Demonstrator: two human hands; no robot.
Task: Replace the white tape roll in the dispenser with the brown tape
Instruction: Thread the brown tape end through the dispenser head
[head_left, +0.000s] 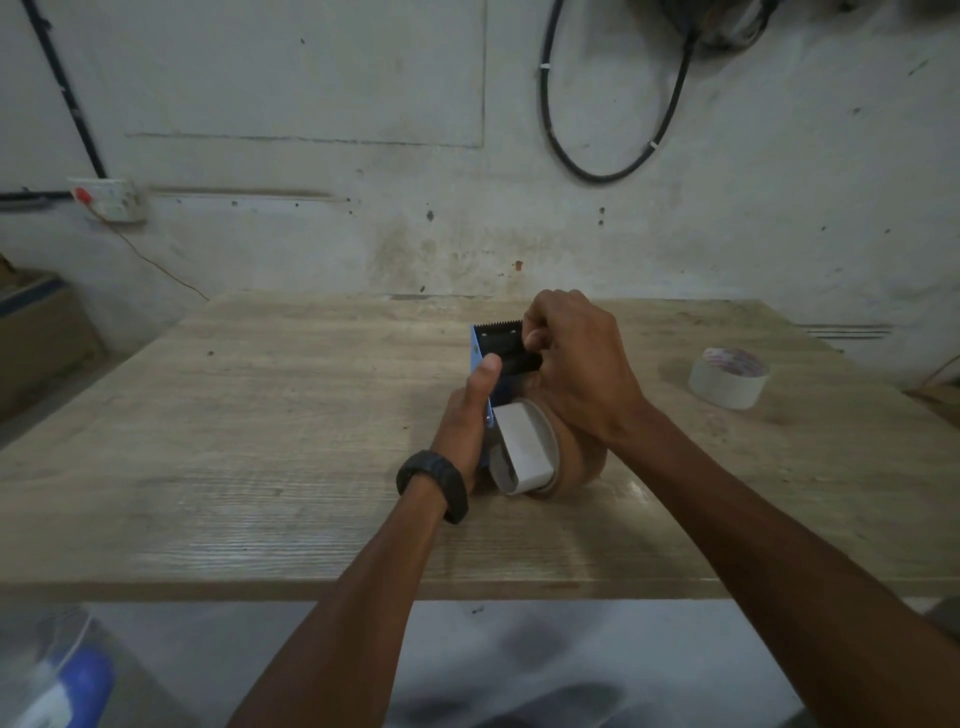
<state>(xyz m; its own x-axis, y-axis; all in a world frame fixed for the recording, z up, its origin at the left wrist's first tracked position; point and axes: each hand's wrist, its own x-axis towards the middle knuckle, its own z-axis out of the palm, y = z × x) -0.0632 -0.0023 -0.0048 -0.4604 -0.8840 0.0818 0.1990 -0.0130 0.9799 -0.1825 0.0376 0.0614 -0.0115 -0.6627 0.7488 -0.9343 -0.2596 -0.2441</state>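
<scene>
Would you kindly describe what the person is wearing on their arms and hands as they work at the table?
Both forearms are bare, with no sleeves in view and no gloves. The left hand has a chunky black band, like a watch or bracelet, around its wrist. The right hand and its wrist carry nothing that shows, and no rings can be seen.

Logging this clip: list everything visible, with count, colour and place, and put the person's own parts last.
Tape dispenser: one, blue with black toothed blade, table centre, held in both hands.
Brown tape: one, brown, on the dispenser.
White tape roll: one, white, on the table at right.
Table: one, pale wood.
Socket: one, white with red switch, left wall.
Cable: one, black, looped on the wall.
Wristband: one, black, left wrist.
Left hand: grip on the dispenser.
Right hand: grip near the blade.
</scene>
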